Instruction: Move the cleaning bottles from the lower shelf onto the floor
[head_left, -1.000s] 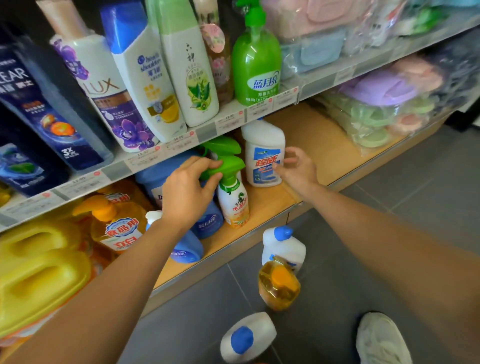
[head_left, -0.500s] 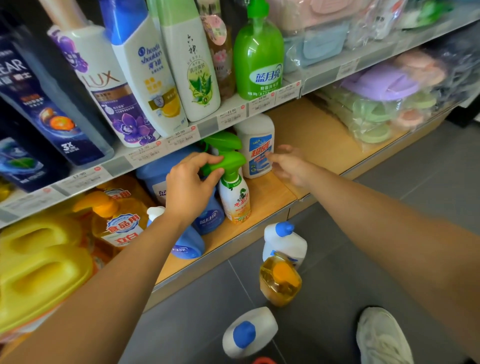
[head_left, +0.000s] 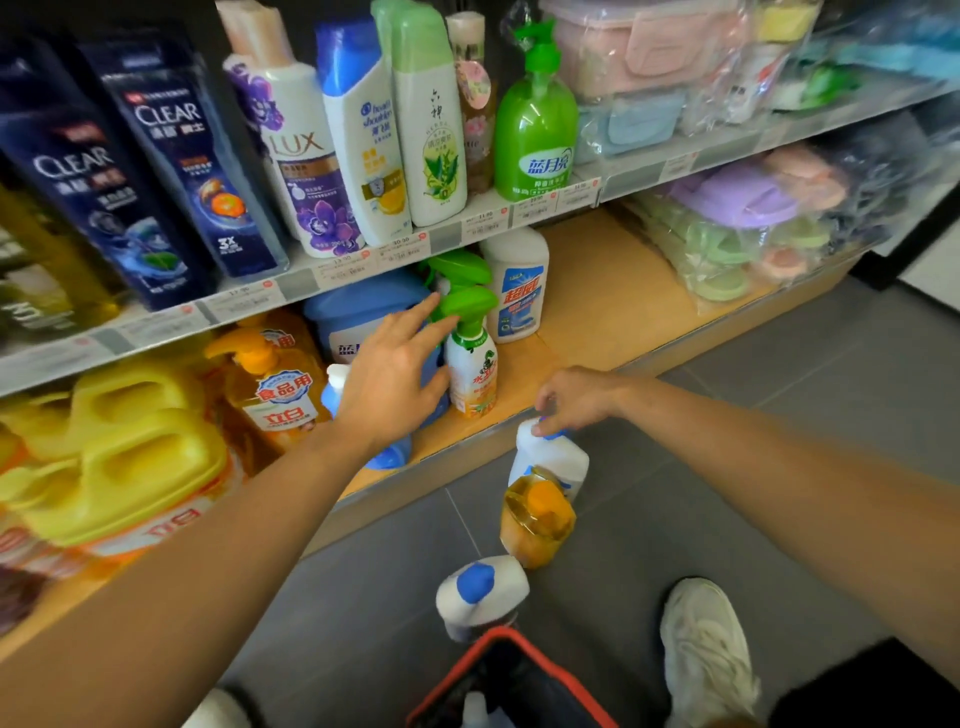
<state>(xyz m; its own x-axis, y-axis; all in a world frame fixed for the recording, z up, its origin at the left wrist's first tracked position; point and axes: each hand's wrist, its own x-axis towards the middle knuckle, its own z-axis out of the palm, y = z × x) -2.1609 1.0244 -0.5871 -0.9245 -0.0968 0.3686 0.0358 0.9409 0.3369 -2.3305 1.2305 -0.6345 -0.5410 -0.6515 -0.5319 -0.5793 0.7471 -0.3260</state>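
My left hand (head_left: 395, 374) has released the green-triggered white spray bottle (head_left: 470, 364), not yet moved from the lower wooden shelf (head_left: 613, 291), and spreads wide. My right hand (head_left: 576, 400) has dropped to the blue-capped white plastic bottle (head_left: 550, 460) on the floor (head_left: 779, 415); its grip I cannot tell.

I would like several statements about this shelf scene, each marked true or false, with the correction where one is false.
1. Three bottles are on the floor. True: a white bottle by the shelf, an orange bottle and a second white bottle.
2. The left hand grips the green spray bottle. False: its fingers are straight, at the trigger, not curled round it.
3. The green spray bottle is on the floor. False: it stands on the lower shelf.
4. The right hand is at the top of the white bottle by the shelf. True.
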